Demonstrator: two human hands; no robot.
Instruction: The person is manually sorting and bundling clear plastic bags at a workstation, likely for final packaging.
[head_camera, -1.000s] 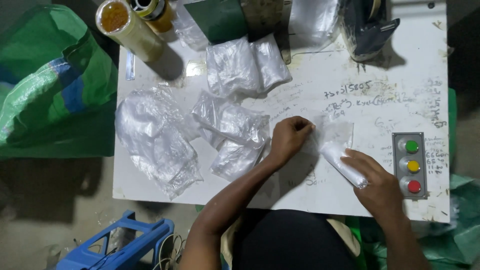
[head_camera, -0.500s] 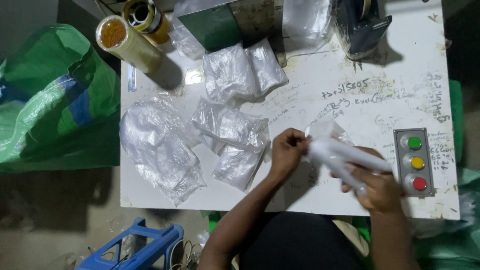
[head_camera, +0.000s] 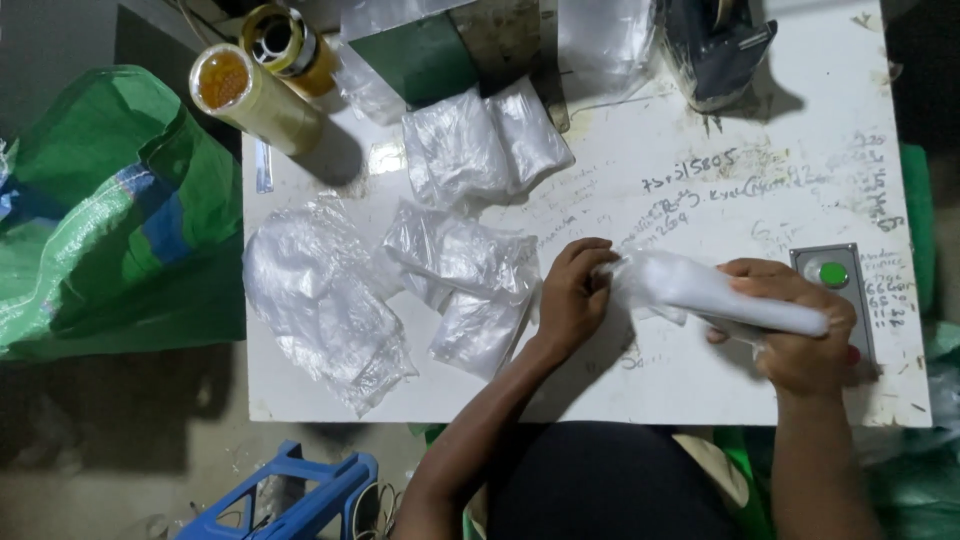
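My right hand (head_camera: 800, 335) grips a rolled white packet in clear plastic (head_camera: 720, 298), held just above the white table (head_camera: 700, 190). My left hand (head_camera: 572, 297) pinches the loose plastic end of that packet at its left tip. Left of my left hand lie filled clear plastic bags (head_camera: 460, 275) in a loose pile. Under my right hand sits a grey button box (head_camera: 838, 280) with a green button showing; its lower buttons are hidden.
A crumpled clear bag (head_camera: 315, 300) lies at the table's left. Two more packed bags (head_camera: 485, 145) rest at the back, by tape rolls (head_camera: 255, 95) and a dark dispenser (head_camera: 715, 45). A green woven sack (head_camera: 100, 210) stands left; a blue crate (head_camera: 290, 495) is below.
My right hand has lifted the white packet off the table and turned it sideways. My left hand moved from the table to pinch the packet's left end.
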